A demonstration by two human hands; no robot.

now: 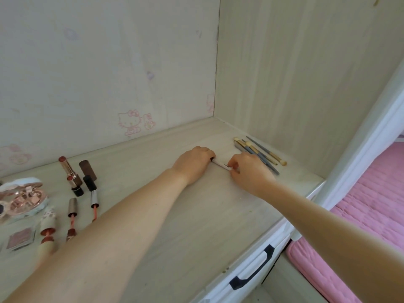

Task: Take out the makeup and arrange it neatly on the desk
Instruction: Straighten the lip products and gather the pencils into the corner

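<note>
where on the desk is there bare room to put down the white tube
Bare desk lies between the two forearms, from the white tube to the front edge, and behind the left hand toward the wall. Crowded: the lipsticks and compact far left, the makeup brushes beside the right hand.

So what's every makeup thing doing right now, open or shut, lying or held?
White tube: lying on the desk, held at both ends.
Left hand: grips the tube's dark end.
Right hand: pinches the tube's other end.
Brushes: lying together by the right wall.
Lipstick: uncapped, lying down.
Brown cap: off, lying beside it.
Round compact: lid open.
Square blush: lying flat; I can't tell if it's open.
</note>
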